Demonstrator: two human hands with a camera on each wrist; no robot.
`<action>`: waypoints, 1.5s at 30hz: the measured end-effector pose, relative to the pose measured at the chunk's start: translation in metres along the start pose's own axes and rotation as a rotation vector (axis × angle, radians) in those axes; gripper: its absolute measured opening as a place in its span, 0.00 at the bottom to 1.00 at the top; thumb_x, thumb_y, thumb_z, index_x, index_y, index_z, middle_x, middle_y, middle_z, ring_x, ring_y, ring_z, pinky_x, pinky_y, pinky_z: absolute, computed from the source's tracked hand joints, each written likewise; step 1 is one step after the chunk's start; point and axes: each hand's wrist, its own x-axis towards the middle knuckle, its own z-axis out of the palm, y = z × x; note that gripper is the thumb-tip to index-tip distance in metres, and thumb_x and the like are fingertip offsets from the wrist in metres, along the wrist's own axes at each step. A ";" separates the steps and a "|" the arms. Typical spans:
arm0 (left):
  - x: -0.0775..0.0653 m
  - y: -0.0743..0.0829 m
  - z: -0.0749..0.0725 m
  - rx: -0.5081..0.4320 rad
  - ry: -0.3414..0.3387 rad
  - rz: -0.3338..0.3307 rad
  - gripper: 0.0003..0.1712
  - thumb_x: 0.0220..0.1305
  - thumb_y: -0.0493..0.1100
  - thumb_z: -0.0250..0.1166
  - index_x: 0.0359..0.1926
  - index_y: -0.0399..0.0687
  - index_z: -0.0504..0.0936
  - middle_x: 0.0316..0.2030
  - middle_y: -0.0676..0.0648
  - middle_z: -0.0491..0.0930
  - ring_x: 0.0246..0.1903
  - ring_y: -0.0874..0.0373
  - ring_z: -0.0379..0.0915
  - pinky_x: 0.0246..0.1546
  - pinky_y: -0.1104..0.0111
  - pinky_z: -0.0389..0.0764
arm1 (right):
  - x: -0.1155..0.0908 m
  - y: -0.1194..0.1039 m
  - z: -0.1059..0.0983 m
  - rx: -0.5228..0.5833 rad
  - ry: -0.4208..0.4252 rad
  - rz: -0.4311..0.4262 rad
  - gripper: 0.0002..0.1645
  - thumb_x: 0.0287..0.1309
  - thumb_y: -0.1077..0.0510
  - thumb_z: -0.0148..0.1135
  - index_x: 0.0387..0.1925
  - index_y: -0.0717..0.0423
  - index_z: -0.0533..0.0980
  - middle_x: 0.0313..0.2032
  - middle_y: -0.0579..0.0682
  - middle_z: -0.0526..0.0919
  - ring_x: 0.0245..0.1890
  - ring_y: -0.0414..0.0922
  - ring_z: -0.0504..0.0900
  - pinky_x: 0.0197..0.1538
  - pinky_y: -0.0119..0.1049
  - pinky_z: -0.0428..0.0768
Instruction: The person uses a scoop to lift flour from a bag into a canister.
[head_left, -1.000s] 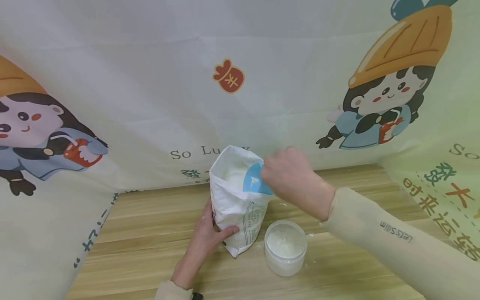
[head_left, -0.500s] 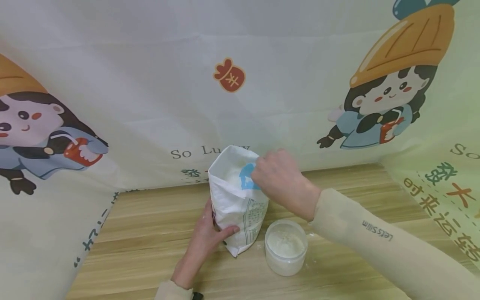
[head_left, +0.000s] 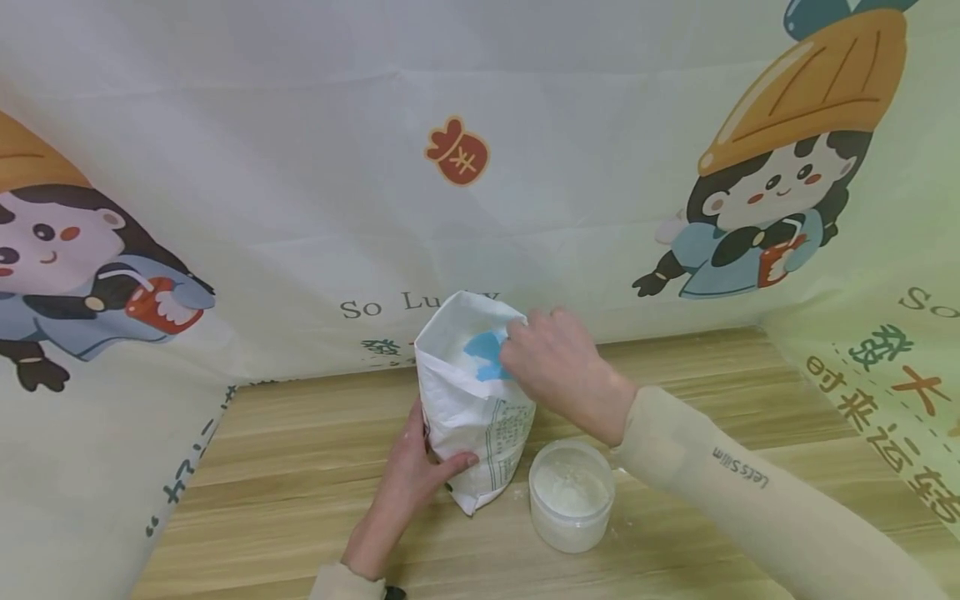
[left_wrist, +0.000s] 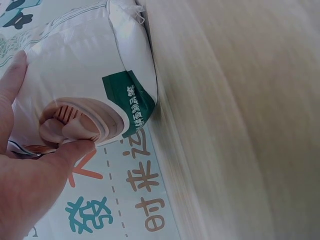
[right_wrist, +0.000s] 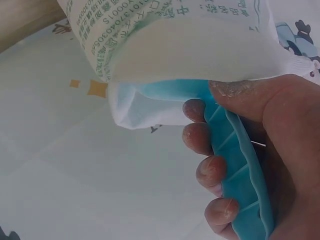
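Note:
A white flour bag (head_left: 457,412) stands open-topped and tilted on the wooden table, printed with buns in a steamer in the left wrist view. My left hand (head_left: 420,475) grips its lower left side, thumb across the front. My right hand (head_left: 562,367) is at the bag's right rim, fingers curled round the ribbed handle of a blue scoop (right_wrist: 237,170). The scoop's head reaches inside the bag mouth, over white powder; part of it is hidden by the hand. White dust coats the right fingertips (right_wrist: 212,167).
A clear round tub (head_left: 572,525) with white powder in it stands right of the bag, below the right forearm. Specks of powder lie on the table (head_left: 300,467) around it. A cloth backdrop (head_left: 337,192) with printed cartoon figures rises behind and at both sides.
My right hand has moved left and a little down, taking the scoop further into the bag's mouth. The left hand, the bag and the tub have stayed in place.

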 end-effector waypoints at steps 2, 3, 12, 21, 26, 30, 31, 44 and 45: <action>0.000 0.000 0.000 -0.004 0.000 -0.001 0.66 0.51 0.45 0.84 0.80 0.38 0.50 0.65 0.31 0.74 0.64 0.36 0.72 0.67 0.43 0.71 | -0.001 0.000 0.004 0.022 0.022 0.000 0.09 0.62 0.61 0.68 0.25 0.49 0.82 0.24 0.46 0.76 0.21 0.45 0.72 0.21 0.35 0.71; 0.000 0.000 0.000 -0.006 0.001 -0.002 0.66 0.50 0.45 0.84 0.80 0.38 0.50 0.65 0.31 0.74 0.64 0.36 0.72 0.67 0.43 0.71 | -0.001 0.001 0.006 0.037 0.033 0.001 0.08 0.61 0.61 0.69 0.26 0.49 0.82 0.24 0.46 0.77 0.22 0.46 0.73 0.21 0.36 0.72; -0.001 -0.001 0.001 -0.008 0.005 -0.010 0.66 0.51 0.44 0.84 0.80 0.38 0.50 0.66 0.31 0.72 0.65 0.36 0.70 0.68 0.43 0.70 | -0.003 0.006 0.021 0.230 -0.050 0.050 0.12 0.68 0.46 0.68 0.35 0.49 0.85 0.31 0.46 0.81 0.28 0.46 0.77 0.27 0.38 0.78; -0.001 -0.002 0.000 -0.025 0.002 -0.005 0.65 0.51 0.44 0.83 0.80 0.40 0.50 0.67 0.32 0.72 0.66 0.36 0.70 0.68 0.43 0.69 | -0.013 0.016 0.031 0.420 0.056 0.084 0.13 0.66 0.46 0.71 0.31 0.49 0.83 0.26 0.43 0.78 0.25 0.44 0.73 0.23 0.36 0.73; -0.001 -0.002 0.000 -0.020 0.003 -0.012 0.65 0.51 0.44 0.83 0.80 0.41 0.51 0.67 0.33 0.72 0.66 0.36 0.70 0.68 0.43 0.70 | -0.016 0.019 0.040 0.502 0.056 0.115 0.14 0.67 0.47 0.70 0.28 0.48 0.79 0.25 0.42 0.76 0.24 0.43 0.71 0.21 0.35 0.69; 0.000 -0.001 0.000 -0.010 0.005 -0.014 0.65 0.51 0.45 0.84 0.80 0.41 0.51 0.67 0.32 0.72 0.65 0.36 0.71 0.67 0.44 0.71 | -0.019 0.023 0.048 0.548 0.057 0.132 0.15 0.68 0.45 0.68 0.28 0.47 0.77 0.25 0.41 0.75 0.24 0.42 0.71 0.23 0.36 0.70; 0.000 -0.001 0.000 -0.009 0.004 -0.013 0.65 0.50 0.45 0.84 0.80 0.41 0.51 0.67 0.32 0.72 0.65 0.36 0.71 0.67 0.43 0.71 | -0.020 0.024 0.049 0.563 0.057 0.135 0.15 0.68 0.45 0.68 0.28 0.47 0.77 0.25 0.41 0.75 0.25 0.42 0.72 0.23 0.36 0.71; 0.000 0.000 0.000 0.005 0.000 -0.032 0.65 0.51 0.46 0.84 0.80 0.40 0.51 0.67 0.32 0.72 0.66 0.36 0.70 0.68 0.43 0.70 | -0.036 0.034 0.057 0.701 0.130 0.217 0.13 0.66 0.45 0.69 0.38 0.50 0.84 0.27 0.42 0.80 0.27 0.43 0.77 0.27 0.39 0.75; 0.000 0.000 0.000 0.005 0.000 -0.032 0.65 0.51 0.45 0.84 0.80 0.40 0.51 0.67 0.32 0.72 0.66 0.36 0.70 0.68 0.43 0.70 | -0.037 0.035 0.057 0.710 0.137 0.219 0.13 0.66 0.46 0.69 0.39 0.50 0.84 0.28 0.42 0.81 0.29 0.43 0.78 0.28 0.39 0.76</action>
